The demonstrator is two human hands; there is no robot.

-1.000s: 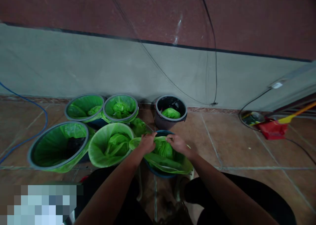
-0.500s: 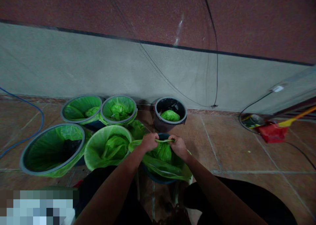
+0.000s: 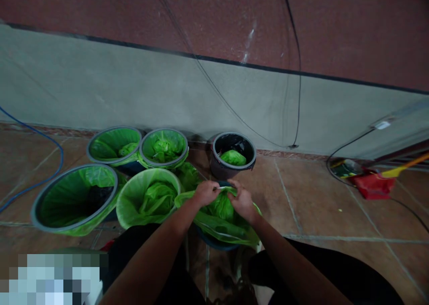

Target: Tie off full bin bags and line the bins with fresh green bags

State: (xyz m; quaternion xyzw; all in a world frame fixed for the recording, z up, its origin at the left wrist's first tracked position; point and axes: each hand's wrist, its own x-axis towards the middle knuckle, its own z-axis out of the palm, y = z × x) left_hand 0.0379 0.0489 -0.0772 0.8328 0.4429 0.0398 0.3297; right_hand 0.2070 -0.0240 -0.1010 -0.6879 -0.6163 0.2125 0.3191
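The green bin liner (image 3: 219, 227) is found draped over a blue bucket (image 3: 212, 244) that stands on the tiled floor (image 3: 311, 198), directly below and just ahead of both forearms, between the knees. Its far edge is gathered into a thin strip that runs from side to side, and this strip is held taut between the two hands. The left hand (image 3: 205, 192) is closed on the strip's left end, knuckles up and the wrist bent inward. The right hand (image 3: 244, 203) is closed on the right end, set slightly lower and nearer the body, with the fingers curled over the plastic. Both hands are equally near the liner, since each is gripping it. Whether the pale line between them is the liner's hem or a separate tie cannot be told in this dim view. A wad of green plastic is seen inside the liner beneath the hands. Just beyond the strip stands a grey bucket (image 3: 217, 170), and a lined bucket (image 3: 129, 193) is placed just beside the left hand.
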